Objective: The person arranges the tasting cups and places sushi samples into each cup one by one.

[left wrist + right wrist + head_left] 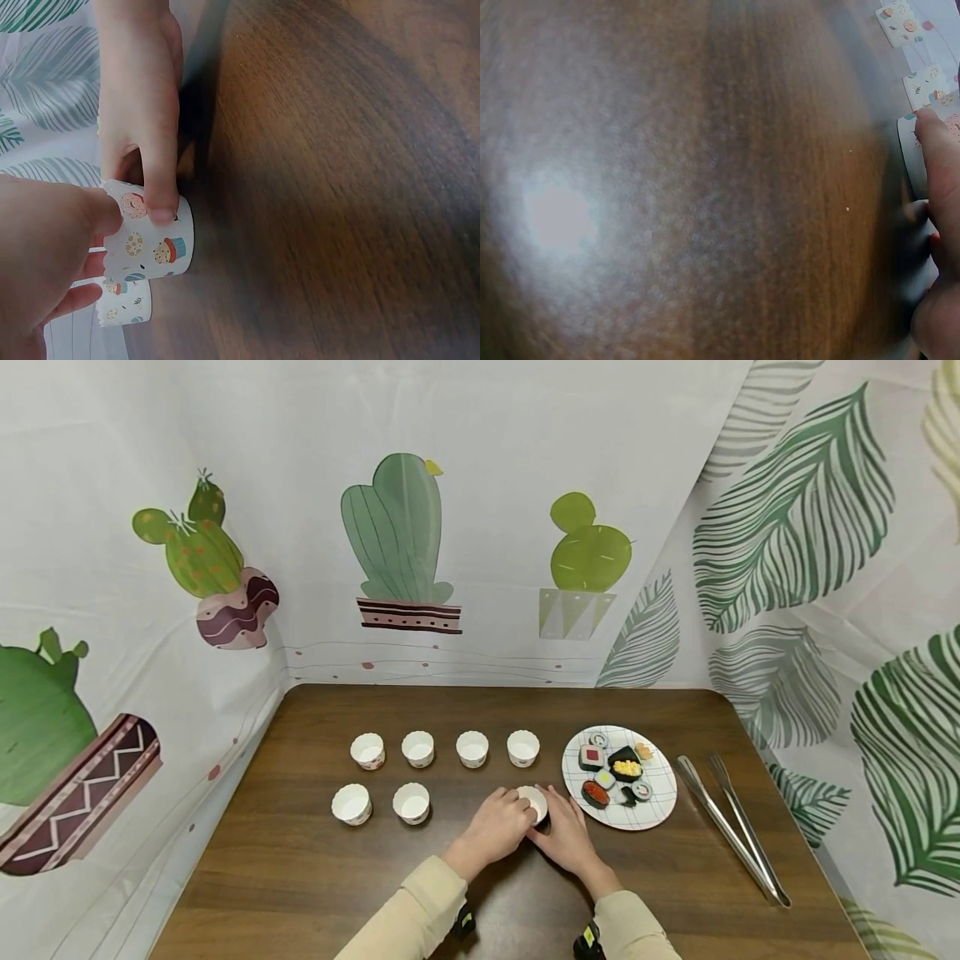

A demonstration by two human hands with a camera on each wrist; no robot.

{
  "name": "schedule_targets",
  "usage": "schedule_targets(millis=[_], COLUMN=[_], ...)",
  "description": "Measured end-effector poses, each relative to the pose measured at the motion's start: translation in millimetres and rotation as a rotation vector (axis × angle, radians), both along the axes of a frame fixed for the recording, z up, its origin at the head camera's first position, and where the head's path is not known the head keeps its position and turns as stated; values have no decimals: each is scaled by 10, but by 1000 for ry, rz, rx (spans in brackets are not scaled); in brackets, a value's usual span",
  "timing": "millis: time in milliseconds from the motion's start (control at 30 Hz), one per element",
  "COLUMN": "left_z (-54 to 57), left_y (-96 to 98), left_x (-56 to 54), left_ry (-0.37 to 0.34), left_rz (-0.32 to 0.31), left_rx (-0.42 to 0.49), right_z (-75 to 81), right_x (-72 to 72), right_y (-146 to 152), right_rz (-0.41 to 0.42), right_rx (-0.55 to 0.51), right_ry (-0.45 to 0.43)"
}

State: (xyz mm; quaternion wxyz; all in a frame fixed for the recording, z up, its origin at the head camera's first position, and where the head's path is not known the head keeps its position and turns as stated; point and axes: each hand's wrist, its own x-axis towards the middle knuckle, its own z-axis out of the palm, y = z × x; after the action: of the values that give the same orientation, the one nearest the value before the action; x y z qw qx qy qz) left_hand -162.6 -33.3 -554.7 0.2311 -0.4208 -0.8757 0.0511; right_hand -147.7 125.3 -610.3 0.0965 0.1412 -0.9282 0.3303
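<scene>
A white paper baking cup (532, 800) with a scalloped rim stands upright on the table between both hands. My left hand (495, 822) pinches its rim from the left. From the right, my right hand (564, 833) grips its side, fingers behind and thumb in front. The left wrist view shows cupcake and doughnut prints on this baking cup (159, 244), with the right thumb pressed on its wall. In the right wrist view, my right hand (945, 187) and part of the cup appear at the edge. Whether other cups are nested inside cannot be told.
Behind stands a row of matching baking cups (472, 749); two more, including this cup (412, 803), stand front left. At right lies a white plate (652, 810) of sushi pieces (626, 767), with metal tongs (738, 835) beyond it. Patterned cloth (495, 527) hangs behind the brown table (300, 877).
</scene>
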Motion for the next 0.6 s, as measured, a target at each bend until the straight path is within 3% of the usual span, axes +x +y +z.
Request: schedule_targets(millis=[267,600], left_z=[5,105], left_y=[2,-30], left_x=[-10,-19], left_ry=[1,16], left_rz=[9,-7], left_rx=[13,55], right_z=[-6,11], right_x=[6,7], right_y=[-4,1], right_rz=[2,-8], right_rx=[-8,12], right_ry=[6,-14])
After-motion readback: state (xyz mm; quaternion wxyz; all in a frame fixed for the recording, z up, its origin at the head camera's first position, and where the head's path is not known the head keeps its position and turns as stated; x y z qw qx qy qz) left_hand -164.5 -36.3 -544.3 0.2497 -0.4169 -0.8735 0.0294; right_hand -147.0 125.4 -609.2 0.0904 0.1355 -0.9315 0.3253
